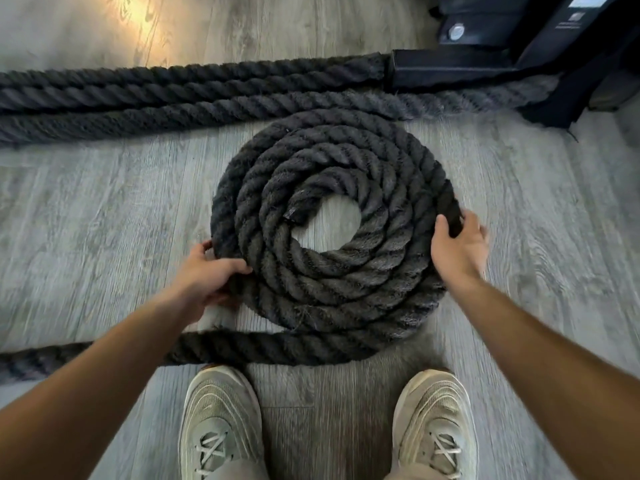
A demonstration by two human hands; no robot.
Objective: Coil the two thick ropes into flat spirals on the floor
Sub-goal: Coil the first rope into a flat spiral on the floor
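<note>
A gym or fitness room, viewed from above. Thick black ropes point(194, 88) of the battle-rope type lie in straight runs across the far floor point(104, 202); one is wound into a flat coil point(332, 271) at centre. At far right stands a black metal frame point(502, 60) with a bolt, the ropes running to its base. Grey wood-look planks cover the floor. Pale trainers point(221, 424) are worn.

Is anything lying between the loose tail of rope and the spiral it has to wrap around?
Nothing visible. The loose tail runs along the spiral's near edge. Bare floor lies left of the spiral, where the left hand grips its rim.
</note>
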